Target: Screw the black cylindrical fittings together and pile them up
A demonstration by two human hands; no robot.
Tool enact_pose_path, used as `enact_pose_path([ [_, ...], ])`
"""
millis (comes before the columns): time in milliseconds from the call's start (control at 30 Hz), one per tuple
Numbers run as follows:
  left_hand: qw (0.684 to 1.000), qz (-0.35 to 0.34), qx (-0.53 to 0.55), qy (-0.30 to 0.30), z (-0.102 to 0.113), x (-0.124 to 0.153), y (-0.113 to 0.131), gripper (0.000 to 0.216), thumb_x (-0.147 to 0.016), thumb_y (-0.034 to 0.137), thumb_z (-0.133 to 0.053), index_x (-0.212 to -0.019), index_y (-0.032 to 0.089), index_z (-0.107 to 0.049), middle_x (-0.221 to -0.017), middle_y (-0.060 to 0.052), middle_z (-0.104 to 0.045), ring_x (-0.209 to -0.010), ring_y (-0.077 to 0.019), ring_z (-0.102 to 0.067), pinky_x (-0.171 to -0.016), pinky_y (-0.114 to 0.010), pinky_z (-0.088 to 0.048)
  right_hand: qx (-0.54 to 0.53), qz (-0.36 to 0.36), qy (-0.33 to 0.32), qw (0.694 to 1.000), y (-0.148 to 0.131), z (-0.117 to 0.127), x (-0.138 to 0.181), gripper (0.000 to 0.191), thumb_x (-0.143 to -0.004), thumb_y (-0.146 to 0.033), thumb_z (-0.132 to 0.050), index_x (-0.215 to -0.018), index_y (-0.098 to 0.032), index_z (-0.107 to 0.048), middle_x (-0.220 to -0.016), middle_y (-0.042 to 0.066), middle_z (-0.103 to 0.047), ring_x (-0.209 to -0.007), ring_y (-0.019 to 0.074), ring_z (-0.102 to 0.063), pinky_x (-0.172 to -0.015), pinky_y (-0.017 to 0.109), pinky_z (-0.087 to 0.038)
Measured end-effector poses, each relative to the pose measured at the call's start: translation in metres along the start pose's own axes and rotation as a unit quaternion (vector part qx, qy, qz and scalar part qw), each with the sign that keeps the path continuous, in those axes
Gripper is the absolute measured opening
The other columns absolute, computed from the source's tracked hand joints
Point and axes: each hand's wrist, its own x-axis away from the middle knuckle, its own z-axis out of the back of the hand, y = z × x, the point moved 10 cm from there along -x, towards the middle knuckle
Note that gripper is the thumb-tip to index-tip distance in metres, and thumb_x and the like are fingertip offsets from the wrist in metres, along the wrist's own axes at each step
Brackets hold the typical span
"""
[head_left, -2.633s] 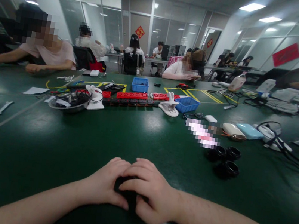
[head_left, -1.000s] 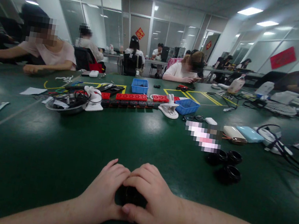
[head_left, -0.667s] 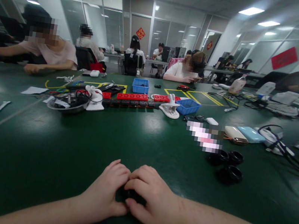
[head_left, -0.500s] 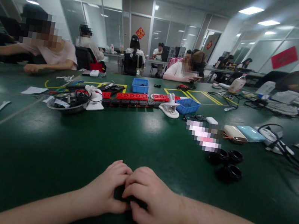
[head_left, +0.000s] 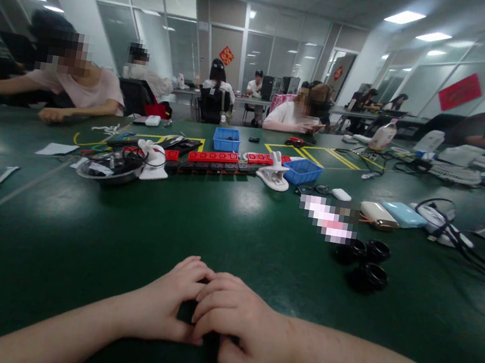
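Note:
My left hand (head_left: 162, 307) and my right hand (head_left: 238, 325) rest together on the green table (head_left: 132, 238) near its front edge. Both are curled around a small black object (head_left: 186, 310), of which only a dark sliver shows between the fingers. The fingertips of the two hands touch above it. Three black rings (head_left: 366, 259) lie on the table to the right, well beyond my right hand.
A metal bowl with cables (head_left: 109, 165), red power strips (head_left: 214, 157), two blue baskets (head_left: 302, 169), white clamps (head_left: 273, 174), power banks (head_left: 391, 214) and black cables (head_left: 466, 247) lie across the table's middle and right. A wrench (head_left: 3, 176) lies left. Several people sit at the far side.
My hands have closed more tightly over the black object, hiding more of it, and have shifted slightly on the table. The other things on the table stay where they were.

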Motion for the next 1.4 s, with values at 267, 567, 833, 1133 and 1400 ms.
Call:
enact_pose_path([
  [267, 0.991, 0.079, -0.02, 0.102, -0.002, 0.003, -0.01, 0.078, -0.045, 0.057, -0.075, -0.108, 0.018, -0.05, -0.107, -0.009, -0.057, -0.102, -0.0312, -0.051, -0.101, -0.058, -0.02, 0.076, -0.091, 0.08, 0.99, 0.013, 0.019, 0.004, 0.027, -0.078, -0.035, -0.047, -0.095, -0.015, -0.052, -0.089, 0.007, -0.06, -0.085, 0.0186, -0.051, -0.077, 0.035, -0.04],
  [567, 0.987, 0.094, -0.024, 0.125, -0.001, 0.004, -0.004, 0.028, -0.061, 0.024, -0.064, -0.086, 0.02, -0.053, -0.094, -0.004, -0.057, -0.095, -0.0241, -0.053, -0.103, -0.053, -0.023, 0.132, -0.149, 0.004, 0.98, 0.031, -0.001, 0.008, 0.024, -0.074, -0.035, -0.058, -0.089, -0.016, -0.054, -0.087, 0.005, -0.057, -0.081, 0.0173, -0.05, -0.073, 0.032, -0.039],
  [833, 0.993, 0.078, 0.011, 0.085, 0.0, 0.0, -0.005, 0.021, -0.061, 0.02, -0.069, -0.08, 0.021, -0.058, -0.089, 0.001, -0.055, -0.091, -0.0197, -0.051, -0.103, -0.047, -0.022, 0.083, -0.099, -0.023, 0.991, 0.022, -0.003, 0.003, 0.016, -0.074, -0.021, -0.046, -0.086, -0.016, -0.054, -0.088, 0.006, -0.058, -0.084, 0.017, -0.051, -0.076, 0.033, -0.042],
  [1133, 0.999, -0.013, 0.005, 0.037, 0.004, -0.004, 0.0, 0.022, -0.063, 0.042, -0.075, -0.07, 0.023, -0.064, -0.091, 0.001, -0.055, -0.092, -0.0195, -0.051, -0.095, -0.037, -0.031, 0.01, -0.05, -0.039, 0.998, 0.012, -0.009, 0.0, 0.017, -0.066, -0.013, -0.037, -0.073, -0.018, -0.052, -0.086, 0.005, -0.061, -0.087, 0.0138, -0.055, -0.083, 0.032, -0.043],
  [1400, 0.999, -0.008, 0.023, 0.033, 0.003, -0.002, -0.001, 0.031, -0.065, 0.043, -0.072, -0.085, 0.023, -0.061, -0.095, -0.001, -0.055, -0.096, -0.0204, -0.05, -0.104, -0.042, -0.021, -0.018, -0.023, 0.025, 0.999, 0.004, 0.004, -0.001, 0.024, -0.064, -0.015, -0.037, -0.081, -0.017, -0.054, -0.088, 0.007, -0.062, -0.09, 0.0146, -0.057, -0.084, 0.032, -0.044],
])
